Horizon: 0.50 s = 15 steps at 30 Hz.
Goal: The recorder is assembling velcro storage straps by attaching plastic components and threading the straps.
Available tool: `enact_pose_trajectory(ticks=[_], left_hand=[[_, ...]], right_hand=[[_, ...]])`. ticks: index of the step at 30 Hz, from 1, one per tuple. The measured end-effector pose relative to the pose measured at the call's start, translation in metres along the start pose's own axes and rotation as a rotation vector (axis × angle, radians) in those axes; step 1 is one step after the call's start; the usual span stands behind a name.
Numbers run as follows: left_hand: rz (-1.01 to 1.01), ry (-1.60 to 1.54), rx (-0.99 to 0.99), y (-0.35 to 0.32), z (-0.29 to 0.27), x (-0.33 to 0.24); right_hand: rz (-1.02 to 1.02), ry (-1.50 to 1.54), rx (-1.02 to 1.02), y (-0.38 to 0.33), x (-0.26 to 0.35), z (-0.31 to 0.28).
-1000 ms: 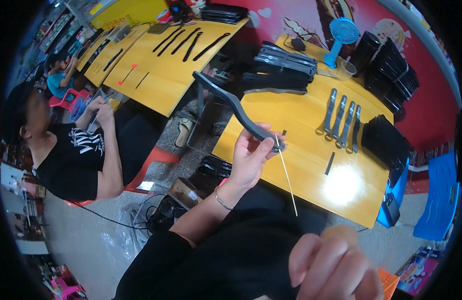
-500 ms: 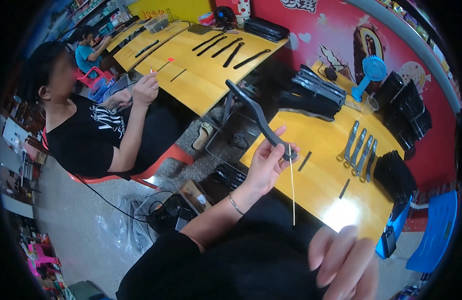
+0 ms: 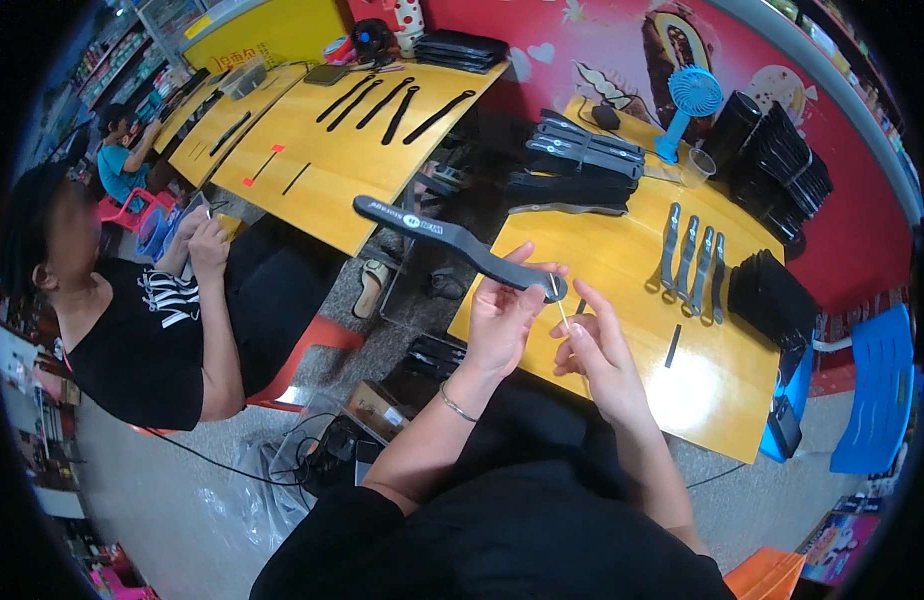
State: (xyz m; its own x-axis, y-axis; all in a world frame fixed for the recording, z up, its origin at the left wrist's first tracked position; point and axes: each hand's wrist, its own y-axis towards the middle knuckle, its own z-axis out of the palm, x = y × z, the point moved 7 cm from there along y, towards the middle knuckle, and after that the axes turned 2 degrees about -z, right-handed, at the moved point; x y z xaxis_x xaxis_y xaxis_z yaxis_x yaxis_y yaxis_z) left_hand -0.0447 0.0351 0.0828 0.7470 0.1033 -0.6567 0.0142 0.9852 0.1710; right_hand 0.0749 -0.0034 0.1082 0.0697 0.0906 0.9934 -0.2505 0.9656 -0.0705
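My left hand [image 3: 502, 325] is closed round one end of a long dark grey strap [image 3: 432, 229] with white printing. The strap's free end points up and to the left above the gap between the tables. A thin pale strip [image 3: 561, 308] runs from the strap's held end down to my right hand [image 3: 600, 358]. My right thumb and fingers close on the strip, which goes out of sight among them. Several similar grey straps [image 3: 700, 268] with rounded ends lie in a row on the yellow table [image 3: 572, 243] in front of me.
Bundled grey straps [image 3: 582, 150], a blue fan [image 3: 694, 95], a clear cup [image 3: 698, 167] and black stacks [image 3: 767, 288] stand on my table. A co-worker [image 3: 147, 330] sits at left by another yellow table [image 3: 322, 185] with black straps. A blue chair [image 3: 875, 385] is at right.
My right hand has come up from the lower right to the pale strip, which hung loose before. The strap in my left hand has tilted flatter, its printed face now showing.
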Motion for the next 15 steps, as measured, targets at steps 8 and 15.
enact_pose_trajectory(ticks=[8, 15], left_hand=[[-0.029, 0.152, -0.062, -0.009, -0.003, 0.013], [-0.067, 0.290, 0.043, -0.027, 0.004, 0.010]], right_hand=[[0.038, 0.016, -0.060, 0.001, -0.011, 0.001], [0.020, 0.079, -0.142, -0.008, -0.012, 0.003]])
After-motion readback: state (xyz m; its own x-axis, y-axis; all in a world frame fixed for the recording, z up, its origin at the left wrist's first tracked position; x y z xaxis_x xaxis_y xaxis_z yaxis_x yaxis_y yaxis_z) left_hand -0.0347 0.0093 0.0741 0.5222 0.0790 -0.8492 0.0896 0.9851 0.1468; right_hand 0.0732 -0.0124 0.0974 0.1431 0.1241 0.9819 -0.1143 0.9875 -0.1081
